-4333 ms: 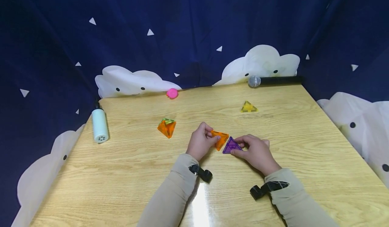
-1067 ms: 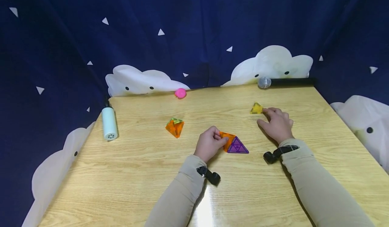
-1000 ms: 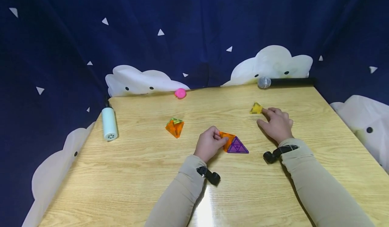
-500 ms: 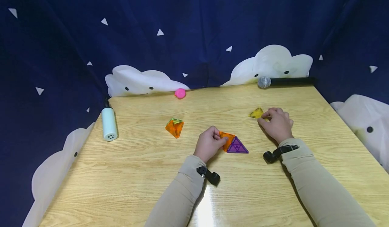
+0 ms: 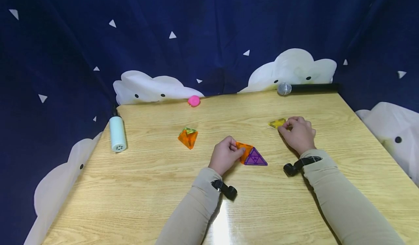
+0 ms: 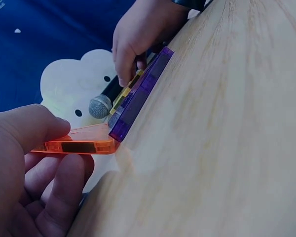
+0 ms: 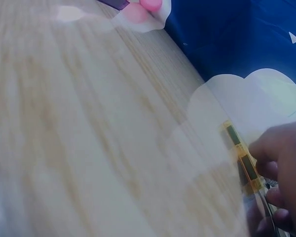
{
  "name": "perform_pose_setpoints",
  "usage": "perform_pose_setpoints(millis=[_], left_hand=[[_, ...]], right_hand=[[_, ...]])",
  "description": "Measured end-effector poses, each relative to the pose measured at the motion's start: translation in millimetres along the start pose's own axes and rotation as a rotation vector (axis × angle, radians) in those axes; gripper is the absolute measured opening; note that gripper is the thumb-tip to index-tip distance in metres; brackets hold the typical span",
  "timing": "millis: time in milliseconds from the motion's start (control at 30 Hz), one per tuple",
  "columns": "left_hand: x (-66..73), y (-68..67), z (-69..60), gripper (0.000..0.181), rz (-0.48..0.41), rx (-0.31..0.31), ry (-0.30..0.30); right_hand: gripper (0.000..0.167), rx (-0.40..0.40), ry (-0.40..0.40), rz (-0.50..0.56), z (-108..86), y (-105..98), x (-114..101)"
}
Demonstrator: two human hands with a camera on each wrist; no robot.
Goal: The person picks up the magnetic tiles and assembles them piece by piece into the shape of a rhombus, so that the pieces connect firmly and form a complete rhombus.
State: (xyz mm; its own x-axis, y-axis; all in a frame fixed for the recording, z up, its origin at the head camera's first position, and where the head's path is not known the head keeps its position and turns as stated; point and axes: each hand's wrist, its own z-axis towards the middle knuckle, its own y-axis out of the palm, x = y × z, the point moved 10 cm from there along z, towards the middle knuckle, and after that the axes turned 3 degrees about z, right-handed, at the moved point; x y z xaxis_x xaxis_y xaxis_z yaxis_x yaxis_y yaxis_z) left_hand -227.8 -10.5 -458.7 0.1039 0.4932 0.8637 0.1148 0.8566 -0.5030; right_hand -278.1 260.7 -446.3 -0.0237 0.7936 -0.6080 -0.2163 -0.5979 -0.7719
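Between thumb and fingers, my left hand (image 5: 225, 156) pinches an orange triangular magnetic tile (image 5: 247, 149). A purple triangular magnetic tile (image 5: 256, 158) lies on the table against the orange tile's right edge. The left wrist view shows the orange tile (image 6: 81, 144) tilted up from the table, meeting one end of the purple tile (image 6: 145, 91). Farther back on the right, my right hand (image 5: 298, 134) pinches a yellow triangular magnetic tile (image 5: 276, 123) by its right part, which the fingers partly cover. In the right wrist view the yellow tile (image 7: 243, 157) appears edge-on.
A small orange and green tile shape (image 5: 188, 138) stands left of centre. A pink round object (image 5: 194, 100) sits at the table's back edge. At the back right lies a microphone (image 5: 306, 88), and a pale blue cylinder (image 5: 117, 134) is at the left edge.
The purple tile, first held by my right hand, now touches the orange tile. My right hand moved back right to the yellow tile, which has since turned and shifted slightly nearer. The left hand keeps its grip.
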Motion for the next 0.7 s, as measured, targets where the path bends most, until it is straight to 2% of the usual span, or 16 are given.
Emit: perform_pose_setpoints(millis=[233,467,700], left_hand=[[0.5,-0.2,-0.2,0.028,-0.013,-0.001,-0.001],[1.0,-0.5,-0.1,0.027,-0.006,-0.006,0.003],[1.0,-0.1,0.1,0.027,0.0,-0.011,0.012]], right_hand=[[0.031,-0.001,0.023,0.003,0.4,-1.1,0.4],[0.053,-0.033,0.017,0.028,4.5,1.9,0.6],[0.042,-0.077,-0.024,0.048,5.0,5.4,0.5]])
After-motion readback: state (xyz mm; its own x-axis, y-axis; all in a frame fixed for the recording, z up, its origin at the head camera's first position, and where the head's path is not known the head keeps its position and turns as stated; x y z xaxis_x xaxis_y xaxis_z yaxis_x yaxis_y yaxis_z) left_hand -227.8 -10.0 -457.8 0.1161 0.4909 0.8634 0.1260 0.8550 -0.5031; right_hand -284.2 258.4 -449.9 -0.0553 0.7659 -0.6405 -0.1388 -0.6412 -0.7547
